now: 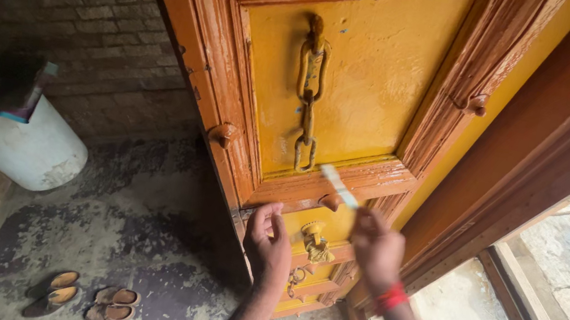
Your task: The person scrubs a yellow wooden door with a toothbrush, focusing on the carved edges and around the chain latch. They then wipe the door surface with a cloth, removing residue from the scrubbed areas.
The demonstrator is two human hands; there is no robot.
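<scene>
Overhead, the head camera looked down a yellow-and-brown wooden door (360,80). The right hand (377,246) pinched a thin pale tool (339,186), blurred, its tip against the door's brown crossrail. The left hand (268,246) gripped the door's edge beside a brass ring handle (316,242). A painted chain (310,95) hung on the panel above.

One wooden door (360,80) at centre, one chain (309,95) upper middle, two hands, left (269,246) and right (376,249), lower centre, four sandals (84,298) lower left, one white barrel (17,146) left
</scene>
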